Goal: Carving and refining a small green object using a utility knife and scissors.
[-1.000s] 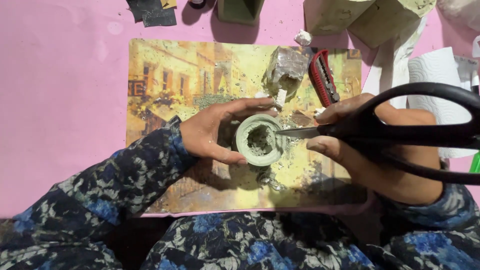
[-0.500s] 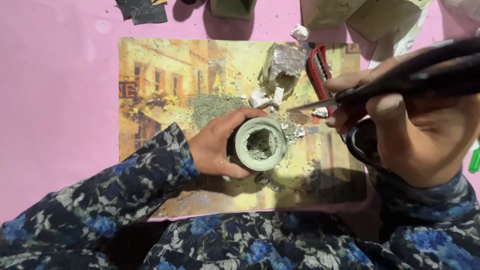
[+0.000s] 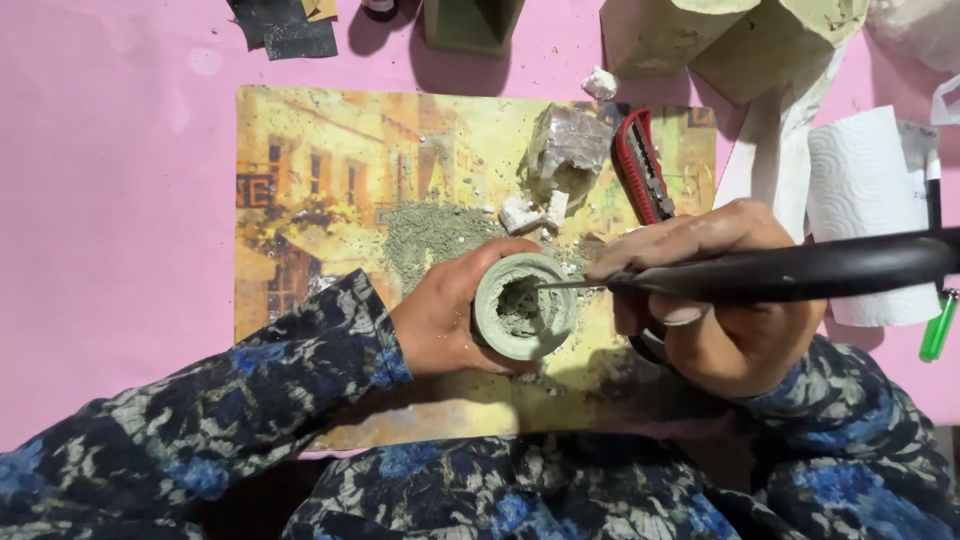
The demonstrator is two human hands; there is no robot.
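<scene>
Grey-green ring cupped in L hand; R hand fingers clamped on scissors, tip inside ring.

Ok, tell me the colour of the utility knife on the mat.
Red and black utility knife, clearest in the head view.

Both arms wear long sleeves of one dark, navy-to-black fabric printed all over with blue flowers and pale grey-white leaves. The same print covers the lap at the bottom of the view. Each sleeve ends at the wrist, loosely cuffed and slightly rumpled. The left hand and right hand are bare, without gloves.
</scene>
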